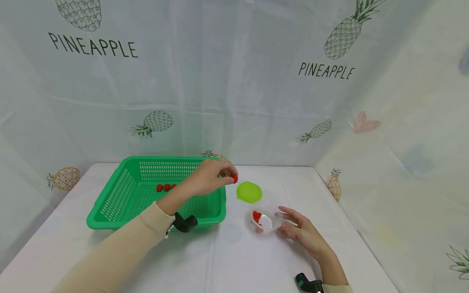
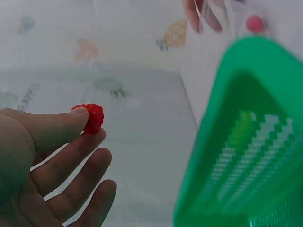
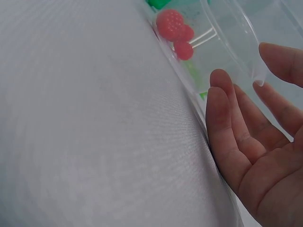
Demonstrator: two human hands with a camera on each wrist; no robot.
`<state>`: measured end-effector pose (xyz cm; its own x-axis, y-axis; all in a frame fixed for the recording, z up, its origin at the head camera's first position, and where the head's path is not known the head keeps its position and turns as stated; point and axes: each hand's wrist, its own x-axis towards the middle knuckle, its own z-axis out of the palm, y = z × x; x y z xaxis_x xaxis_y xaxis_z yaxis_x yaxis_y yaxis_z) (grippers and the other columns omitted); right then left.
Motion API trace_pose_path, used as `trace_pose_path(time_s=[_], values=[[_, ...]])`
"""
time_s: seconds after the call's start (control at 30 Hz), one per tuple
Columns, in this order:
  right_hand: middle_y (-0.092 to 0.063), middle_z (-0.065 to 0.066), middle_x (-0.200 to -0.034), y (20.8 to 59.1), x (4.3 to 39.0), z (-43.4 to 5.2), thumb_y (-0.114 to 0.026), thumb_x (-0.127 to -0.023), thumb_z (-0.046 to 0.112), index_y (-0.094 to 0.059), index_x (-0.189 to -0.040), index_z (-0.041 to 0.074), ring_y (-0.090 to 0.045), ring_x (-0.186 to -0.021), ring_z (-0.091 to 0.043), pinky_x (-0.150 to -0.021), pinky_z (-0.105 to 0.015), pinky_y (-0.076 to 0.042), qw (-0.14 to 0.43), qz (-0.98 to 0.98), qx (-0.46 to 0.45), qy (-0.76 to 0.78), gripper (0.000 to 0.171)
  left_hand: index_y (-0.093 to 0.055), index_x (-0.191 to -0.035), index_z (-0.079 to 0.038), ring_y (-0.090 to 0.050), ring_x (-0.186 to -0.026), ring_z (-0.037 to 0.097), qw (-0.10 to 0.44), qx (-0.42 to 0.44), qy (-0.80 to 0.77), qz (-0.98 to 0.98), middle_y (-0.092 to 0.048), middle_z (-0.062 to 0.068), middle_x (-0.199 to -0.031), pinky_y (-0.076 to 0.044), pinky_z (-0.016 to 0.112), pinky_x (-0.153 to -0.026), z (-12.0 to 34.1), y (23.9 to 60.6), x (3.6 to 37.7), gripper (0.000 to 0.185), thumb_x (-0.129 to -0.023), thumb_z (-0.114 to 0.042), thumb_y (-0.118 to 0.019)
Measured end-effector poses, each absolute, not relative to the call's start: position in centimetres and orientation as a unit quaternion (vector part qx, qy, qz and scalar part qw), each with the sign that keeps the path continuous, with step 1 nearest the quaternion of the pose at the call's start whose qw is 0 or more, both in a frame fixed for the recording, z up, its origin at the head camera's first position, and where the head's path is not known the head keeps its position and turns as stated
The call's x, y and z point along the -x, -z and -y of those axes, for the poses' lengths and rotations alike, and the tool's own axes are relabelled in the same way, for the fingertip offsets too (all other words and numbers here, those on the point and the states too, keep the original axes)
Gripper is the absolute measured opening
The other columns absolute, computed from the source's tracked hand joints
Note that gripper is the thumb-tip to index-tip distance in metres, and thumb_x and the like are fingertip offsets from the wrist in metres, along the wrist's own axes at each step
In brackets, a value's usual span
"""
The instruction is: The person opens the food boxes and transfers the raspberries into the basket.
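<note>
My left hand (image 1: 214, 177) pinches a red raspberry (image 2: 94, 118) between thumb and forefinger, just past the right rim of the green basket (image 1: 121, 195); the other fingers are spread loosely. A clear plastic container (image 1: 266, 221) stands on the table to the right of the basket, with several red berries (image 3: 170, 24) against its left side. My right hand (image 1: 302, 232) rests at the container's right side, its relaxed fingertips right at the wall and rim. Inside the basket is a row of red berries (image 1: 167, 187), partly hidden by the left forearm.
A light green lid (image 1: 249, 192) lies on the table behind the container. The white tablecloth (image 1: 227, 264) covers the surface, and a pineapple-print curtain (image 1: 234, 81) hangs behind and along the right side.
</note>
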<state>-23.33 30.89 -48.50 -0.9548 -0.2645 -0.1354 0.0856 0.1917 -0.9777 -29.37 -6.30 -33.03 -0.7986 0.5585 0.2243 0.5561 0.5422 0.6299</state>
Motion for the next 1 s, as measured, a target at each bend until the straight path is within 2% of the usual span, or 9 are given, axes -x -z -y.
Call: trace_pose_path(time_s=[0.23, 0.6, 0.73, 1.0], values=[[-0.045, -0.028, -0.156, 48.2, 23.2, -30.8, -0.067, -0.104, 0.011, -0.035, -0.164, 0.006, -0.071, -0.112, -0.021, -0.094, -0.031, -0.060, 0.134, -0.761, 0.058, 0.632, 0.068, -0.073, -0.121, -0.018, -0.070, -0.106, 0.019, 0.004, -0.289, -0.326, -0.900, -0.076, -0.006, -0.110, -0.055, 0.045, -0.094, 11.0, 33.3, 32.2, 0.018, -0.103, -0.021, -0.072], [-0.045, -0.028, -0.156, 48.2, 23.1, -30.8, -0.067, -0.104, 0.012, -0.036, -0.164, 0.007, -0.071, -0.111, -0.023, -0.094, -0.031, -0.060, 0.135, -0.759, 0.052, 0.635, 0.068, -0.074, -0.116, -0.009, -0.071, -0.107, 0.028, 0.032, -0.305, -0.270, -0.913, -0.077, 0.004, -0.112, -0.058, 0.049, -0.093, 16.9, 35.6, 36.0, 0.015, -0.102, -0.014, -0.074], [-0.045, -0.027, -0.156, 48.2, 23.0, -30.7, -0.067, -0.104, 0.012, -0.036, -0.164, 0.007, -0.071, -0.112, -0.025, -0.095, -0.031, -0.060, 0.134, -0.762, 0.050, 0.631, 0.067, -0.075, -0.116, -0.007, -0.072, -0.104, 0.026, 0.053, -0.300, -0.252, -0.918, -0.076, 0.003, -0.108, -0.058, 0.048, -0.091, 18.4, 36.6, 36.7, 0.017, -0.101, -0.015, -0.075], [-0.045, -0.027, -0.157, 48.2, 23.1, -30.7, -0.067, -0.104, 0.013, -0.036, -0.164, 0.007, -0.071, -0.114, -0.027, -0.096, -0.032, -0.060, 0.135, -0.764, 0.051, 0.629, 0.068, -0.076, -0.107, -0.015, -0.071, -0.097, 0.020, 0.084, -0.295, -0.220, -0.926, -0.075, -0.002, -0.104, -0.059, 0.047, -0.086, 19.8, 38.9, 37.4, 0.009, -0.098, -0.016, -0.078]])
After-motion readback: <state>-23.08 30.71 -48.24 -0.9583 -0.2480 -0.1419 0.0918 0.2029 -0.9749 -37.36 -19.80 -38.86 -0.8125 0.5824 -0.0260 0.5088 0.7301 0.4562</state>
